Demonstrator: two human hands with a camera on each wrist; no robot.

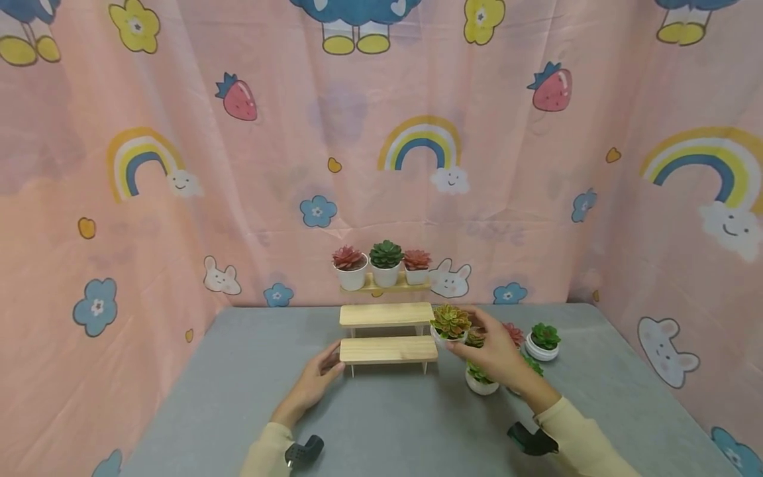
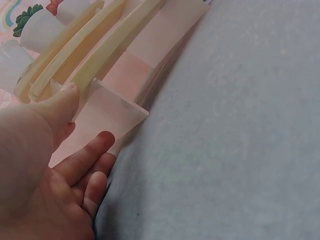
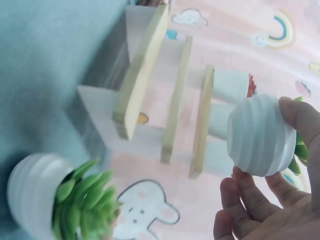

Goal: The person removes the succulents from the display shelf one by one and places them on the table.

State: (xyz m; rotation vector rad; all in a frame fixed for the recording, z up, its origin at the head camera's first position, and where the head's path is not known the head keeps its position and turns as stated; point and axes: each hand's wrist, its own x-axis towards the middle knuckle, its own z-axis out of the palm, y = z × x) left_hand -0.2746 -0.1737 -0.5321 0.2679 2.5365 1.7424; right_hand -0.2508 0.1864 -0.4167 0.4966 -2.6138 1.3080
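Note:
My right hand [image 1: 497, 351] grips a small white ridged pot [image 3: 257, 135] with a yellow-green, red-tinged succulent [image 1: 450, 320]. Thumb and fingers hold the pot's sides, raised beside the right end of a three-tier stand with pale wooden planks [image 1: 387, 349] and clear side panels [image 2: 112, 107]. My left hand [image 1: 310, 383] rests against the stand's left end, thumb at the lowest plank, other fingers loosely bent along the side panel. On the top plank stand two red succulents [image 1: 348, 258] either side of a dark green one [image 1: 386, 254], all in white pots.
Several potted succulents cluster on the grey table [image 1: 268, 397] at the right, partly hidden by my right hand and forearm. Among them are a green one [image 1: 480, 377] in front and another green one [image 1: 544, 341] farthest right. A patterned pink curtain [image 1: 357, 86] hangs behind the table.

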